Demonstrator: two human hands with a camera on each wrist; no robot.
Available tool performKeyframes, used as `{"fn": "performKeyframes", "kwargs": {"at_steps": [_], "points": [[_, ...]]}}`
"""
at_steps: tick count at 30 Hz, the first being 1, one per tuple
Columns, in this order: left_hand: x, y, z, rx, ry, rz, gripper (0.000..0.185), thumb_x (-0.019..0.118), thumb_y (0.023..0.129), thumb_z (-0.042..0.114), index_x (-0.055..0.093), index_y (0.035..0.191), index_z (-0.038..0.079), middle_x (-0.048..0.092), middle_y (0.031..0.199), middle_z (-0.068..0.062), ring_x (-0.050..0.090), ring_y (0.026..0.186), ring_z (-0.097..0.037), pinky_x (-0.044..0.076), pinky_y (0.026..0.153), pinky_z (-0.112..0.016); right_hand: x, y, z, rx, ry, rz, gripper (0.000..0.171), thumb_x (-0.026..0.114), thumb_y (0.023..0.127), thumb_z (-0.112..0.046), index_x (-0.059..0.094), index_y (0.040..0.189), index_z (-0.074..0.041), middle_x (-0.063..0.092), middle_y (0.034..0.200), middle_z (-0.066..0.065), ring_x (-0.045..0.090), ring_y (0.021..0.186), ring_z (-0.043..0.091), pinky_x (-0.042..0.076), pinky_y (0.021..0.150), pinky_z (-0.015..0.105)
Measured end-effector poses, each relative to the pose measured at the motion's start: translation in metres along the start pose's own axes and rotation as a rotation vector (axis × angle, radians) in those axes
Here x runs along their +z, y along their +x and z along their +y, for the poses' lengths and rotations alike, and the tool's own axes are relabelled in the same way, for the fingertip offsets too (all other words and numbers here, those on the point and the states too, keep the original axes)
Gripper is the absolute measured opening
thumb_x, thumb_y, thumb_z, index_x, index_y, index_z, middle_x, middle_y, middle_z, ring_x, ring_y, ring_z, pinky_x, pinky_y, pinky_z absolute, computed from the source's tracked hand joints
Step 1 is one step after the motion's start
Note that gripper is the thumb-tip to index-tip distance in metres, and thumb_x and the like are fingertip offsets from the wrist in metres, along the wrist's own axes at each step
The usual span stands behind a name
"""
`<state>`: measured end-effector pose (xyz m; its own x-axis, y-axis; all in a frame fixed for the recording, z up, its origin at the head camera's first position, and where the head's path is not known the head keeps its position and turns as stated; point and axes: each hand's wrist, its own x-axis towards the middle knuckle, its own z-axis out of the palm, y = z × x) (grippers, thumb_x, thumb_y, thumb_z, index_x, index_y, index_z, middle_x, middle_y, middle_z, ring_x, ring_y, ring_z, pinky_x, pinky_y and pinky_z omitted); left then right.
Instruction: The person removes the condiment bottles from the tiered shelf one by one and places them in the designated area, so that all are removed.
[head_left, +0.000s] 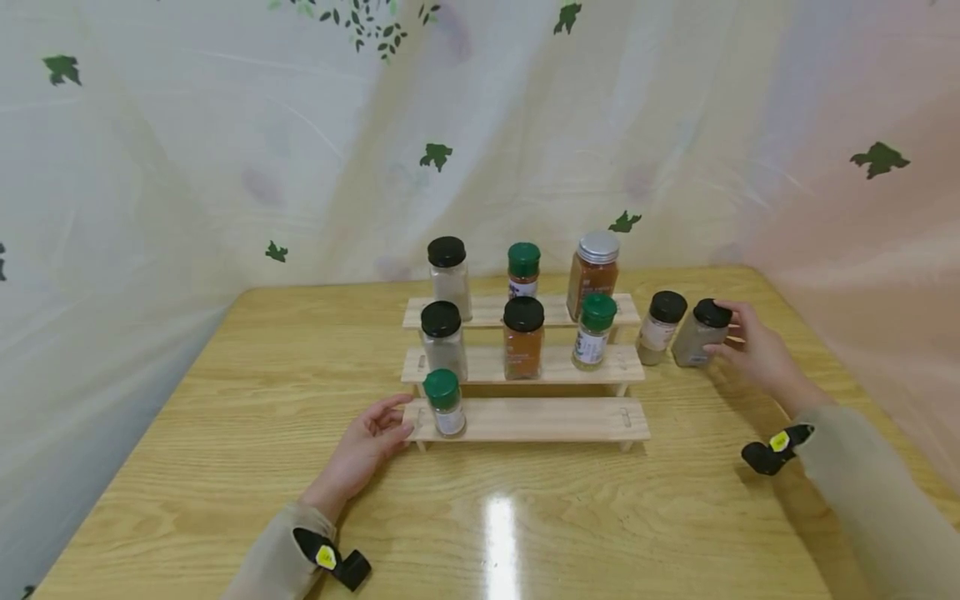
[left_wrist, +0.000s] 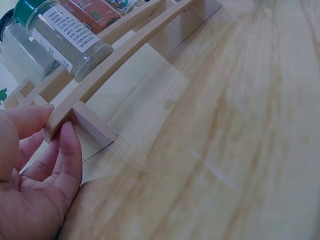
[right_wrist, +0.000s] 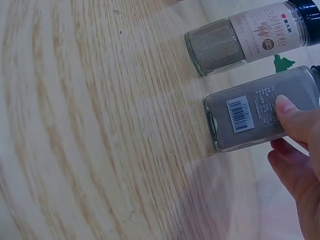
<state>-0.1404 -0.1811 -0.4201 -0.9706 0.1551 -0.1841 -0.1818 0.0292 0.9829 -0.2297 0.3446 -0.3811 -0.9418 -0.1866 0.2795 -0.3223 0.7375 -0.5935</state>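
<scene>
A wooden surface (head_left: 225, 467) fills the lower frame, a leaf-print curtain (head_left: 225, 167) behind; left hand (head_left: 365, 446), fingers relaxed, touches the rack's (head_left: 540, 421) left end at centre; at right, right hand (head_left: 757, 350) pinches a grey jar (head_left: 697, 335), upright, cap up, beside another jar (head_left: 660, 327).

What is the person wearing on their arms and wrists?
Both arms are in long, loose, light beige sleeves. Each wrist carries a small black device with a yellow sticker: one by the left hand at the cuff, one behind the right hand. The hands are bare: no gloves or rings show.
</scene>
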Motion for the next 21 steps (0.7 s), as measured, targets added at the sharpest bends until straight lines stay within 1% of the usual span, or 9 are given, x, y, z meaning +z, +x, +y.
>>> {"fn": "performKeyframes", "kwargs": {"at_steps": [4, 9, 11, 12, 13, 18, 19, 21], "points": [[-0.001, 0.000, 0.000, 0.001, 0.003, 0.000, 0.051, 0.055, 0.092, -0.001, 0.038, 0.140, -0.002, 0.056, 0.097, 0.004, 0.056, 0.083, -0.002, 0.052, 0.076, -0.017, 0.002, 0.001, 0.000, 0.007, 0.018, 0.001, 0.067, 0.061, 0.089, 0.001, 0.020, 0.142, 0.006, 0.039, 0.127, 0.041, 0.046, 0.109, 0.057, 0.041, 0.088, 0.060], [-0.003, 0.001, -0.001, 0.011, 0.003, -0.010, 0.051, 0.056, 0.092, -0.001, 0.037, 0.139, -0.003, 0.057, 0.096, 0.005, 0.057, 0.083, -0.002, 0.052, 0.076, -0.017, 0.003, 0.002, 0.002, -0.013, 0.023, 0.011, 0.068, 0.062, 0.088, 0.003, 0.020, 0.142, 0.005, 0.042, 0.125, 0.040, 0.049, 0.106, 0.055, 0.042, 0.087, 0.056], [-0.003, 0.002, -0.002, 0.016, -0.001, -0.016, 0.051, 0.055, 0.092, 0.000, 0.037, 0.140, -0.003, 0.058, 0.096, 0.006, 0.057, 0.084, -0.002, 0.052, 0.076, -0.017, 0.002, 0.002, 0.002, -0.013, 0.018, 0.010, 0.068, 0.062, 0.088, 0.002, 0.021, 0.142, 0.004, 0.042, 0.124, 0.040, 0.049, 0.105, 0.055, 0.043, 0.086, 0.054], [-0.003, 0.002, -0.002, 0.017, -0.002, -0.018, 0.051, 0.055, 0.092, 0.000, 0.037, 0.140, -0.003, 0.058, 0.096, 0.006, 0.057, 0.084, -0.002, 0.052, 0.076, -0.017, 0.001, 0.002, 0.002, -0.009, 0.009, 0.010, 0.068, 0.063, 0.088, 0.000, 0.021, 0.142, 0.004, 0.043, 0.124, 0.039, 0.049, 0.105, 0.054, 0.046, 0.085, 0.052], [-0.003, 0.002, -0.002, 0.020, -0.005, -0.021, 0.051, 0.055, 0.092, 0.000, 0.037, 0.140, -0.003, 0.058, 0.096, 0.007, 0.057, 0.084, -0.002, 0.052, 0.077, -0.017, 0.001, 0.001, 0.002, -0.005, 0.005, 0.007, 0.068, 0.063, 0.088, -0.001, 0.021, 0.142, 0.003, 0.043, 0.124, 0.038, 0.049, 0.105, 0.054, 0.047, 0.085, 0.052], [-0.002, 0.003, -0.003, 0.023, -0.012, -0.024, 0.051, 0.056, 0.092, 0.000, 0.037, 0.140, -0.004, 0.059, 0.097, 0.007, 0.058, 0.085, -0.002, 0.052, 0.076, -0.017, -0.006, 0.000, -0.001, 0.027, 0.015, -0.037, 0.071, 0.064, 0.089, -0.008, 0.020, 0.145, 0.000, 0.037, 0.130, 0.039, 0.047, 0.107, 0.055, 0.043, 0.088, 0.061], [-0.002, 0.003, -0.004, 0.023, -0.012, -0.023, 0.051, 0.056, 0.092, 0.000, 0.037, 0.140, -0.004, 0.059, 0.097, 0.007, 0.058, 0.085, -0.002, 0.052, 0.076, -0.017, -0.007, 0.000, -0.002, 0.032, 0.025, -0.049, 0.072, 0.064, 0.090, -0.009, 0.019, 0.145, 0.000, 0.035, 0.131, 0.040, 0.046, 0.108, 0.056, 0.040, 0.089, 0.065], [-0.002, 0.004, -0.003, 0.022, -0.008, -0.022, 0.051, 0.056, 0.092, 0.000, 0.037, 0.140, -0.003, 0.059, 0.097, 0.007, 0.058, 0.085, -0.002, 0.052, 0.076, -0.017, -0.011, 0.000, -0.002, 0.048, 0.031, -0.069, 0.074, 0.065, 0.090, -0.011, 0.018, 0.146, 0.000, 0.033, 0.133, 0.040, 0.045, 0.109, 0.056, 0.037, 0.090, 0.068]]}}
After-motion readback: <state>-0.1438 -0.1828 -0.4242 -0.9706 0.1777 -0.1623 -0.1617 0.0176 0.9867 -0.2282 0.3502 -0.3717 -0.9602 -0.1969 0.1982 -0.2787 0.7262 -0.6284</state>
